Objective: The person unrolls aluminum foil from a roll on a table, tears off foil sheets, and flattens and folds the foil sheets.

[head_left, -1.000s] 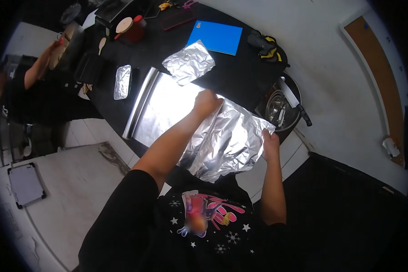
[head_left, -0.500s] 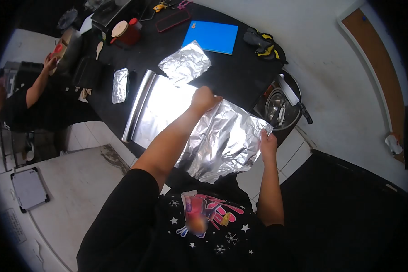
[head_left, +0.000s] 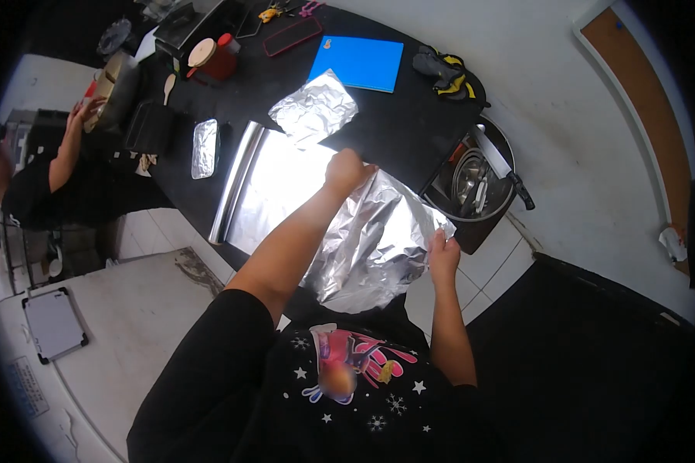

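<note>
A wide sheet of aluminium foil (head_left: pixel 274 181) runs from its roll (head_left: pixel 238 181) across the black table. My left hand (head_left: pixel 347 171) is closed on the sheet's far edge, where the smooth part meets a crumpled part. Between my two hands the crumpled foil hangs over the table's near edge. My right hand (head_left: pixel 444 255) pinches the foil's right corner, thumb on top. Beyond the sheet lies a separate crumpled piece of foil (head_left: pixel 314 108). Left of the roll sits a small foil-wrapped block (head_left: pixel 205 149).
A blue folder (head_left: pixel 357 63), a red-lidded jug (head_left: pixel 211 59) and grey-yellow gloves (head_left: pixel 444 73) lie farther back. At right, a large pot (head_left: pixel 510 193) holds metal bowls and a knife (head_left: pixel 496 154). Another person (head_left: pixel 66 150) handles a pan at left.
My right hand has moved slightly left and nearer with the foil corner, and the crumpled part bunches more. My left hand stays almost in place. The other person's hand shifted at the pan.
</note>
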A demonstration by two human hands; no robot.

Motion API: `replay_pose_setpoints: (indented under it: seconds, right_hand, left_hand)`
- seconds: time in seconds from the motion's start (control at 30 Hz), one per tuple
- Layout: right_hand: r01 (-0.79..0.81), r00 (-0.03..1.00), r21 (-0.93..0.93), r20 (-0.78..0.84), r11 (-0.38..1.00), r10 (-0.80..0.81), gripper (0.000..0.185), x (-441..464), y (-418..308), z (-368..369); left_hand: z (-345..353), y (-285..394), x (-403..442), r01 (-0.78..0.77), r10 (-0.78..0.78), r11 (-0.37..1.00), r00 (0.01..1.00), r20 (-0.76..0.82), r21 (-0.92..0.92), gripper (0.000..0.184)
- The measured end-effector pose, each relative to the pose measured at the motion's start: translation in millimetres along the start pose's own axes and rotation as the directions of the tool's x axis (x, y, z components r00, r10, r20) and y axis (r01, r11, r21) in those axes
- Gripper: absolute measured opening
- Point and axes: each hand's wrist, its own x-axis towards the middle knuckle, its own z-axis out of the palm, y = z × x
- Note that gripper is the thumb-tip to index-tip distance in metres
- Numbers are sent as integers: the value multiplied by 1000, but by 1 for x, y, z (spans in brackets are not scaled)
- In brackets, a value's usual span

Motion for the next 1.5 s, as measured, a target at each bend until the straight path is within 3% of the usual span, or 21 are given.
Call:
replay_pose_setpoints:
  seconds: [0.27,0.37,0.47,0.57,0.67,0.77,0.9,1.03,1.1,1.2,1.3,1.37,1.5]
  right_hand:
    - [-19,998,-100,-55,995,14,49,-7,28,11]
    - [141,981,-116,-115,983,-155,41,-6,50,20]
    - [16,996,-104,-87,994,-25,51,-13,42,18]
    - [34,994,-66,-99,997,-41,49,-18,36,20]
    - [-74,991,78,-104,994,82,48,-32,8,20]
    - [51,989,19,-141,999,-48,43,-33,15,21]
    - [-49,994,230,-82,972,69,35,-37,6,22]
    - [-166,985,471,40,866,167,33,-35,18,15]
    - [-222,975,476,95,851,201,32,-34,19,11]
    - [-203,979,396,90,896,183,28,-36,22,10]
    - [-109,994,350,38,930,102,25,-41,20,14]
    - [-32,998,301,-39,953,46,25,-41,24,21]
    - [-140,985,387,-41,911,168,26,-52,13,20]
  left_hand:
    - [-1,1,-4,30,-30,999,1000,-8,-24,44]
    - [1,0,-4,49,-50,998,999,-9,-26,44]
    - [2,0,-4,53,-53,998,999,-9,-27,45]
    - [2,1,-5,42,-42,999,999,-5,-15,45]
    - [4,-2,-4,43,-43,999,998,-45,-13,43]
    - [7,-2,-2,61,-62,998,997,-40,-21,42]
    - [6,0,-6,61,-62,998,996,-61,-23,40]
    - [0,-6,-15,-103,96,992,990,-99,-74,29]
    - [-2,-25,-26,-227,208,964,968,-140,-141,23]
    - [-4,-60,-56,-508,507,858,808,-299,82,30]
    - [9,-82,-80,-423,486,812,871,-64,402,43]
    - [13,-89,-79,-433,494,816,866,-74,383,45]
    - [16,-94,-79,-432,498,818,863,-90,380,46]
